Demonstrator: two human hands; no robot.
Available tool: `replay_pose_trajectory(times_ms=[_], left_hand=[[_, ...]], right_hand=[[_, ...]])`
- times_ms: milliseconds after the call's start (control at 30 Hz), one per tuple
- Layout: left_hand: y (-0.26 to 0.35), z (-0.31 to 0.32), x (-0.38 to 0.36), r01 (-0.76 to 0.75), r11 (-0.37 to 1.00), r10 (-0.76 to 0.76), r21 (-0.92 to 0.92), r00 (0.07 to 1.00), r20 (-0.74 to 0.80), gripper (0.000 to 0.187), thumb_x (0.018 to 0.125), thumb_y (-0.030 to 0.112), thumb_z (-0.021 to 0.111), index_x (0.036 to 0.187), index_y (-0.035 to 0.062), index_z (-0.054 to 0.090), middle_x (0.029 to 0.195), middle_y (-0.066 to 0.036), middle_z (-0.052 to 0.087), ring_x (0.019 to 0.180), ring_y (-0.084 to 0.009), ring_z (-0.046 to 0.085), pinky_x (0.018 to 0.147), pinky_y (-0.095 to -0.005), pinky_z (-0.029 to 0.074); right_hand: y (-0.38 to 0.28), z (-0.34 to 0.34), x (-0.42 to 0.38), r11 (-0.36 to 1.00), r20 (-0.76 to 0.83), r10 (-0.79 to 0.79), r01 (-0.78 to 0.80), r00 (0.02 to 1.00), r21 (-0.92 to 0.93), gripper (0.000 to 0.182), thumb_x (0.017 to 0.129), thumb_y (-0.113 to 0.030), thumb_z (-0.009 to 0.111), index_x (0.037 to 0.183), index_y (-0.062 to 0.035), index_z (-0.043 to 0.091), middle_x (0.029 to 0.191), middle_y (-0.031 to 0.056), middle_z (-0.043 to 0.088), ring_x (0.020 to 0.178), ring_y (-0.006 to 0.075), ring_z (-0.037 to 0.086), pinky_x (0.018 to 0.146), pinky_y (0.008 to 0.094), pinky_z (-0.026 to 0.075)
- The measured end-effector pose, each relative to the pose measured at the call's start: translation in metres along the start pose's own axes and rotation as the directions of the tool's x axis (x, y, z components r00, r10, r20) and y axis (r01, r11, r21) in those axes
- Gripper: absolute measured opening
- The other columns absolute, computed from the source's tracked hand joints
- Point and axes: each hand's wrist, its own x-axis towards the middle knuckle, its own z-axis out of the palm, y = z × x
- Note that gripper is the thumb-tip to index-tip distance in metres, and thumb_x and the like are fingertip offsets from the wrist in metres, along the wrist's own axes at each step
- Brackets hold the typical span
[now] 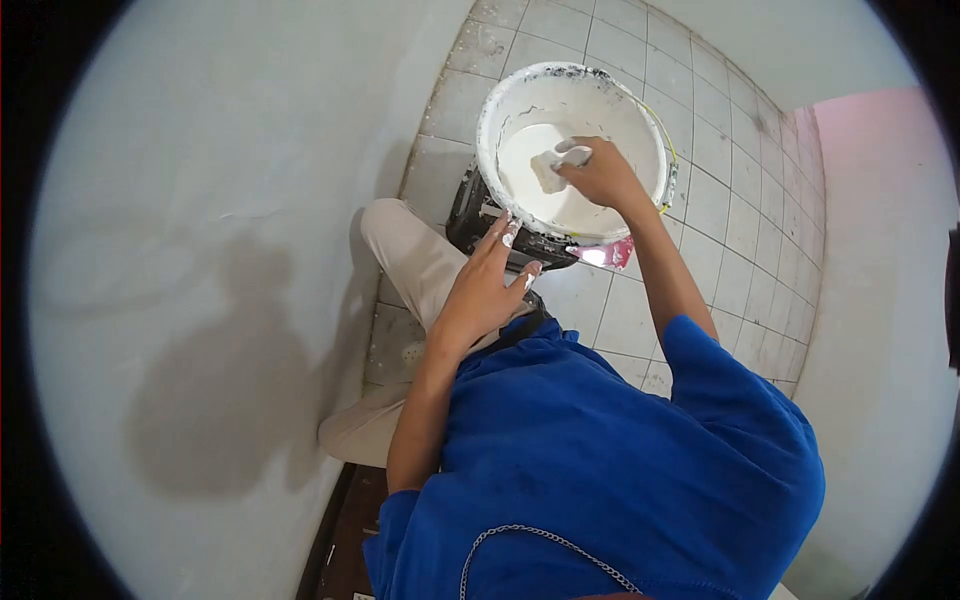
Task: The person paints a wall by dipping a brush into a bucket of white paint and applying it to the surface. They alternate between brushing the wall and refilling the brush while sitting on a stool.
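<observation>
Loading step: the right hand (600, 175), closed on a brush (560, 165), dips into the white bucket (510, 100); left hand (490, 285) hovers open, empty, beside the bucket. Judged next: lift without dripping.

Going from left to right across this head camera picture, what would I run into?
White wall with a shadow on it → bent knee in beige trousers → left hand, open with paint on the fingertips → white paint bucket → right hand holding a paint-covered tool inside it → tiled floor → pink wall.
</observation>
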Motion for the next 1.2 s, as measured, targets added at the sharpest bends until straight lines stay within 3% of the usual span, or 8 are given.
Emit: replay_pose_trajectory(times_ms=[267,567,700,800,900,967,1000,1200], left_hand=[[0.001,-0.002,0.002,-0.048,0.998,0.047,0.029,0.998,0.034,0.056,0.087,0.026,0.060,0.132,-0.0039,0.043,0.141,-0.022,0.036,0.124,-0.0361,0.045,0.101,-0.0379,0.038],[0.014,-0.007,0.000,0.030,0.998,-0.025,-0.051,0.995,0.095,0.055,0.087,0.024,0.061,0.132,-0.0022,0.043,0.145,-0.020,0.033,0.131,-0.0338,0.036,0.106,-0.0379,0.032],[0.004,0.005,-0.002,-0.104,0.994,0.104,0.017,0.994,-0.016,0.051,0.085,0.020,0.061,0.129,0.0001,0.046,0.138,-0.023,0.041,0.123,-0.0390,0.044,0.102,-0.0400,0.038],[0.004,0.011,0.001,-0.213,0.973,0.211,-0.085,0.977,-0.024,0.051,0.084,0.022,0.062,0.128,0.0015,0.047,0.132,-0.023,0.045,0.120,-0.0371,0.046,0.104,-0.0395,0.036],[0.004,0.012,0.000,-0.205,0.975,0.208,-0.085,0.978,0.030,0.045,0.087,0.022,0.058,0.127,0.0035,0.048,0.121,-0.022,0.054,0.107,-0.0374,0.054,0.092,-0.0420,0.043],[0.017,-0.007,-0.010,-0.085,0.966,0.124,-0.245,0.981,0.150,0.045,0.089,0.024,0.056,0.130,0.0074,0.046,0.110,-0.022,0.060,0.094,-0.0359,0.060,0.084,-0.0431,0.046],[0.025,-0.020,-0.021,-0.117,0.960,0.149,-0.253,0.983,0.110,0.045,0.090,0.023,0.055,0.131,0.0059,0.045,0.112,-0.020,0.060,0.099,-0.0340,0.060,0.088,-0.0416,0.045],[0.037,-0.085,-0.100,-0.222,0.951,0.105,-0.217,0.887,-0.449,0.034,0.092,0.017,0.056,0.123,0.0031,0.053,0.121,-0.014,0.058,0.109,-0.0261,0.058,0.096,-0.0334,0.042]], right_hand=[[0.051,0.055,0.053,0.952,0.161,-0.113,0.153,0.980,-0.264,0.052,0.073,-0.032,0.067,0.115,-0.0032,0.061,0.107,0.0205,0.063,0.097,0.0344,0.062,0.087,0.0399,0.049],[0.027,0.006,0.016,0.996,0.224,0.084,-0.083,0.971,-0.011,0.060,0.071,-0.035,0.073,0.119,-0.0026,0.057,0.117,0.0217,0.059,0.102,0.0314,0.061,0.088,0.0368,0.047],[0.049,-0.007,-0.028,0.998,-0.082,0.013,-0.009,0.997,0.057,0.060,0.074,-0.039,0.074,0.118,-0.0020,0.057,0.113,0.0195,0.060,0.103,0.0304,0.060,0.089,0.0355,0.047],[0.121,0.006,-0.038,0.972,-0.051,-0.234,0.233,0.971,-0.035,0.040,0.080,-0.007,0.064,0.116,0.0043,0.050,0.106,0.0137,0.064,0.096,0.0202,0.062,0.084,0.0308,0.049],[0.092,-0.012,-0.064,0.979,0.088,0.023,-0.040,0.996,0.198,0.033,0.085,-0.007,0.056,0.114,0.0061,0.049,0.109,0.0099,0.065,0.105,0.0181,0.058,0.105,0.0334,0.030],[0.072,-0.016,-0.068,0.882,-0.047,0.071,-0.041,0.996,0.470,0.038,0.083,-0.013,0.064,0.115,0.0037,0.051,0.096,0.0098,0.066,0.083,0.0193,0.064,0.073,0.0311,0.052],[0.052,-0.019,-0.072,0.826,-0.166,0.062,0.043,0.984,0.561,0.038,0.081,-0.015,0.067,0.112,0.0021,0.054,0.090,0.0089,0.065,0.073,0.0178,0.063,0.056,0.0284,0.051],[-0.045,-0.025,-0.067,0.370,-0.097,-0.096,0.127,0.991,0.920,0.037,0.086,-0.016,0.062,0.117,0.0028,0.053,0.102,0.0136,0.063,0.084,0.0229,0.065,0.067,0.0340,0.054]])
